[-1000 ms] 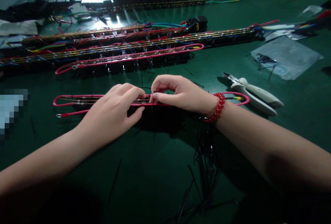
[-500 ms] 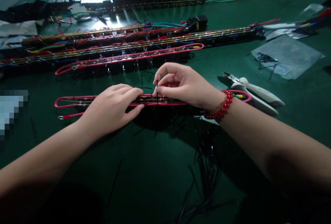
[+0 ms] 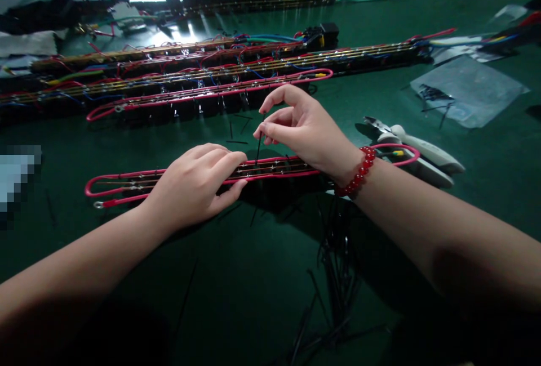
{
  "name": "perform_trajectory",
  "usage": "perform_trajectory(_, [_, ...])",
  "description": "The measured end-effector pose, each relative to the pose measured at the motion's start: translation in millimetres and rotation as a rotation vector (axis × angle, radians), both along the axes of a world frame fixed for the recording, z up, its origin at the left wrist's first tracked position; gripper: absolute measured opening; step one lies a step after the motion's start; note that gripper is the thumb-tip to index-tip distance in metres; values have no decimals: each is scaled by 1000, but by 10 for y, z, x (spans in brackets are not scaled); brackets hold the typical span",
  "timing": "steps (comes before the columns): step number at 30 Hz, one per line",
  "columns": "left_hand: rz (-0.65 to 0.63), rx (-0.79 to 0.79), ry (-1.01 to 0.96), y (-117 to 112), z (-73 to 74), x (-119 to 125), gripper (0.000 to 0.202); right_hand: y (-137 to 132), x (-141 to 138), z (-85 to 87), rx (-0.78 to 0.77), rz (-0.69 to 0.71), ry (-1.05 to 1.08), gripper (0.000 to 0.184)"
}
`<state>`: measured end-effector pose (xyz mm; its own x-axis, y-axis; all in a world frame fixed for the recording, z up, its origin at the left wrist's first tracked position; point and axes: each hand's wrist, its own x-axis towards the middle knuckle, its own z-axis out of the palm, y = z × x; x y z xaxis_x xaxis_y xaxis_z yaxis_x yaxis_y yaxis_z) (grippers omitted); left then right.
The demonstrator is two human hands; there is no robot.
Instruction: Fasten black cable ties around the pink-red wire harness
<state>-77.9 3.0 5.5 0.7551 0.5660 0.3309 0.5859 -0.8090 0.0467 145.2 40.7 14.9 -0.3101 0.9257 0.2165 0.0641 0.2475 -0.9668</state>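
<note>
because the narrow wired strip [image 3: 274,167] lies lengthwise across the green table [image 3: 236,293], the left hand [image 3: 194,180] can straddle it left of its middle, thumb at the near edge and fingers over the far one, gripping it, probably so that it does not slide. the right hand [image 3: 302,121] pinches a thin black tie [image 3: 258,146] by its upper part, nearly upright, its lower end at the strip's far edge, seemingly for fine control. pliers [image 3: 426,149] lie by the strip's right end and loose ties [image 3: 338,264] at the near right, apparently for easy reach.
</note>
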Motion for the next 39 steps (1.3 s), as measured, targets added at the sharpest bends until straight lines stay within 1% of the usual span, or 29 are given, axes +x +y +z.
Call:
perform_trajectory(7, [-16,28,47,56,-40,-15,29,-23,-16,-60,-30,8,-125,26])
perform_trajectory(10, [-7,32,74,66,-48,-14,30,-21,-18,-59,-28,18,-110,26])
perform_trajectory(15, [-6,15,94,66,-47,-5,31,-17,-27,-39,-45,-30,-75,26])
perform_trajectory(20, [-4,12,102,66,-47,-9,31,-11,-35,-45,-29,-37,-10,27])
perform_trajectory(30, [-7,14,107,67,-50,-9,32,-8,-29,-55,-46,0,-44,28])
perform_trajectory(39, [9,-6,125,62,-47,-17,33,-17,-30,-30,-48,-23,-32,26])
